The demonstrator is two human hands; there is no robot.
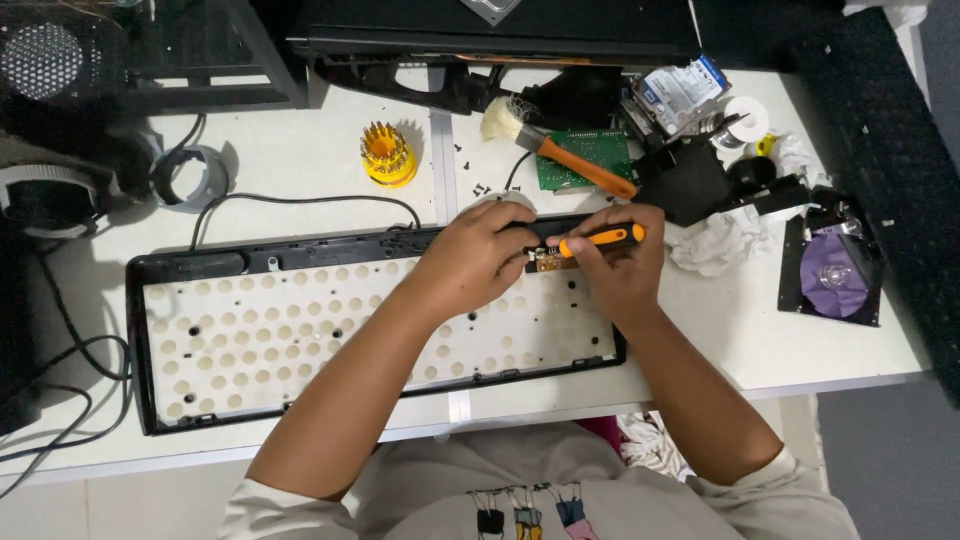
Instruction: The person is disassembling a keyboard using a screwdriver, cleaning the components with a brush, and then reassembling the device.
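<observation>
Opened keyboard [300, 330] lay face-down across the white table [300, 170], black frame with a white dotted membrane sheet showing, its cable running off the top edge toward the left. Left hand [475, 262] rested on the upper right part of the keyboard, fingers curled down and pressed onto the frame beside a small brownish circuit board [545, 262]; grip not closed around anything I could make out, just holding the keyboard down. Right hand [620, 265] pinched an orange-and-black screwdriver [598, 240], lying nearly level, tip pointing left at the small board, fingers wrapped tight on the handle. Both hands almost touching over that board. Behind them, on the table: a yellow bit holder [388, 155] with bits standing upright, a brush [560, 150] with pale bristles and an orange handle lying across a green circuit board [590, 160], crumpled white tissue [715, 245] just right of the right hand, and an open hard drive [832, 270] with a shiny purple-tinted platter near the right table edge. Roll of tape [190, 178] sat upper left. Small black screws scattered near the brush.
</observation>
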